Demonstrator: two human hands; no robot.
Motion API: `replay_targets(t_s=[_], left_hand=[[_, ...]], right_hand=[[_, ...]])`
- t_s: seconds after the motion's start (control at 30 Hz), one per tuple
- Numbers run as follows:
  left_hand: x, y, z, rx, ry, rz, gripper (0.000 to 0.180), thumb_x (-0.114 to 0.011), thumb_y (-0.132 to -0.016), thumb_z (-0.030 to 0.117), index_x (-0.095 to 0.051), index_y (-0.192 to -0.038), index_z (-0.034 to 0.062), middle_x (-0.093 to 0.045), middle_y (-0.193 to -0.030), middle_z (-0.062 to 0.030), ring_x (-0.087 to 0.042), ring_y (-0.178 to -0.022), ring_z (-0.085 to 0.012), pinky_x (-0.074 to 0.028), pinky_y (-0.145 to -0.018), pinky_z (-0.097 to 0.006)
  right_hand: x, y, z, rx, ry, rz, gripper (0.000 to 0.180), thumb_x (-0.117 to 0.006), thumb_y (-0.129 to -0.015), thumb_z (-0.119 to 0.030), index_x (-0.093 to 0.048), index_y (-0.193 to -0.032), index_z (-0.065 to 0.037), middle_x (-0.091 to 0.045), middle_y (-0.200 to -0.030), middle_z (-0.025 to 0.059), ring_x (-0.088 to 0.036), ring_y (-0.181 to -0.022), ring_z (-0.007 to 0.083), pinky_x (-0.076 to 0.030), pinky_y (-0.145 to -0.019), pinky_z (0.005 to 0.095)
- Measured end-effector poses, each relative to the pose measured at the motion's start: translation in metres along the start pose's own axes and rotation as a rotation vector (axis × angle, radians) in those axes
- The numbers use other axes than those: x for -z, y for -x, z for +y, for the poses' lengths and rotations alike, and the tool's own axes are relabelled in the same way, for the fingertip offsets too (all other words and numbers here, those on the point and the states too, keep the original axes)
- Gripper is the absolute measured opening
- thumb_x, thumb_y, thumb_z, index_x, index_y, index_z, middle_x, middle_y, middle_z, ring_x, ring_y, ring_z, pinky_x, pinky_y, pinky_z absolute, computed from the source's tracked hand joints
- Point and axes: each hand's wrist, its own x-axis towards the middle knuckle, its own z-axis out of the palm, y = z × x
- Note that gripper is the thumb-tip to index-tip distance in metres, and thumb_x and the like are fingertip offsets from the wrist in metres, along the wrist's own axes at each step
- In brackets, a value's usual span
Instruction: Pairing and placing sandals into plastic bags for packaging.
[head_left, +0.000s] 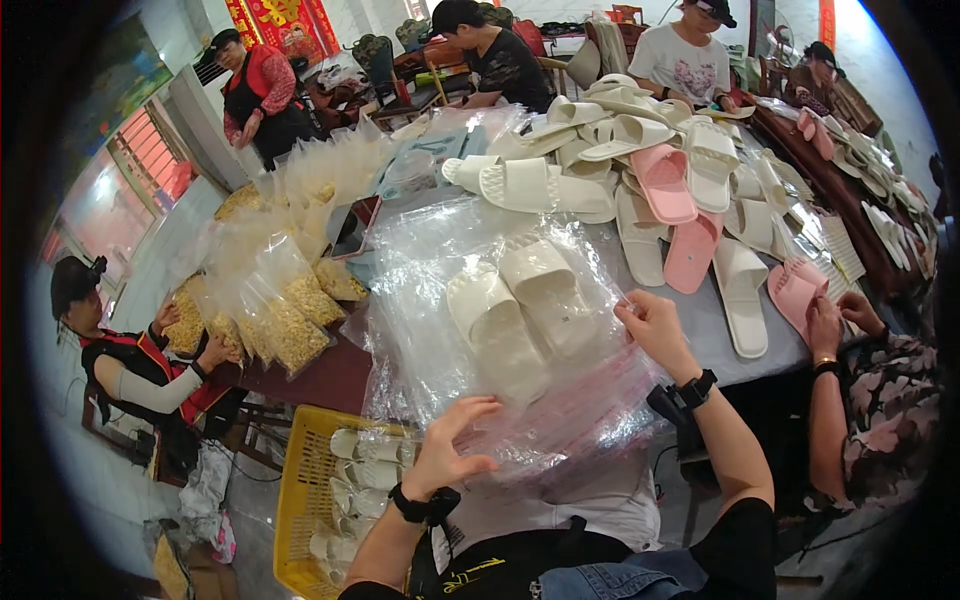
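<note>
A pair of cream slide slippers (512, 315) lies side by side in front of me, inside or under clear plastic film; I cannot tell which. Beneath and around them spreads a stack of clear plastic bags (420, 270) with pinkish edges towards me. My right hand (657, 332) pinches the film's edge to the right of the slippers. My left hand (458, 447) is at the near side of the bags, thumb and fingers apart, with nothing gripped.
Cream and pink slippers are heaped (640, 150) at the back right. Filled clear bags (280, 290) stand to the left. A yellow crate (297, 480) of wrapped slippers sits below left. At right, a co-worker's hands (828, 325) hold a pink slipper (795, 290). Other people work around the table.
</note>
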Motion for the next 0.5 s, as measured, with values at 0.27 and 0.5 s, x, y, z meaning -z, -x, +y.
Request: replay_targets(t_s=[0.27,0.5], left_hand=[[-0.012,-0.019,-0.003,-0.017,-0.108,0.137,0.032,-0.083,-0.079,0.018,-0.072,-0.103,0.001,-0.073,-0.098,-0.013,-0.069,-0.095,-0.0271,-0.053,-0.083,-0.035],[-0.023,-0.022,-0.008,0.419,-0.038,0.333,0.009,-0.062,-0.091,0.002,-0.07,-0.088,-0.0014,-0.07,-0.08,-0.0114,-0.066,-0.062,-0.0284,-0.051,-0.061,-0.036]], right_hand=[[-0.004,0.0,0.005,-0.045,0.031,0.105,0.026,-0.075,-0.091,-0.023,-0.066,-0.087,0.0,-0.06,-0.053,0.0056,-0.061,-0.048,0.0107,-0.044,-0.048,0.029],[-0.005,0.001,0.01,-0.068,-0.029,0.13,0.023,-0.077,-0.089,-0.02,-0.066,-0.091,0.0,-0.058,-0.053,0.0044,-0.059,-0.047,0.0103,-0.042,-0.047,0.0288]])
